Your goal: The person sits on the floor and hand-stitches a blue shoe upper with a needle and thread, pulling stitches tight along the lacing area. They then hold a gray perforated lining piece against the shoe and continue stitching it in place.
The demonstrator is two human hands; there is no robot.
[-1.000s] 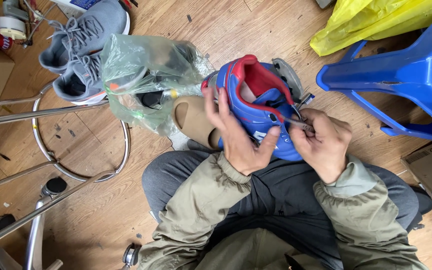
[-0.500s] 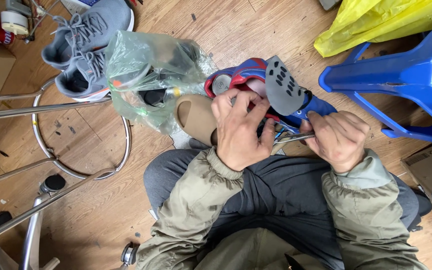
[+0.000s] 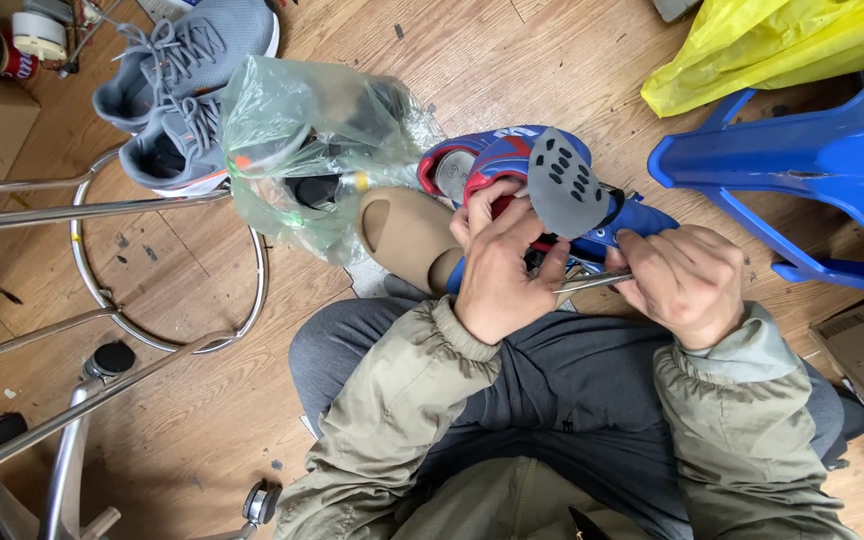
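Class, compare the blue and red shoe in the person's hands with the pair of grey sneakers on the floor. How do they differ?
The blue and red shoe is single and held by the left hand over the lap; the grey sneakers lie as a pair on the wooden floor, untouched. The held shoe is turned on its side, its grey insole lifted out; the sneakers sit upright, laced. Both are sports shoes.

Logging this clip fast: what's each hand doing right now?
Left hand: closed on the blue and red shoe.
Right hand: closed on a thin metal tool.
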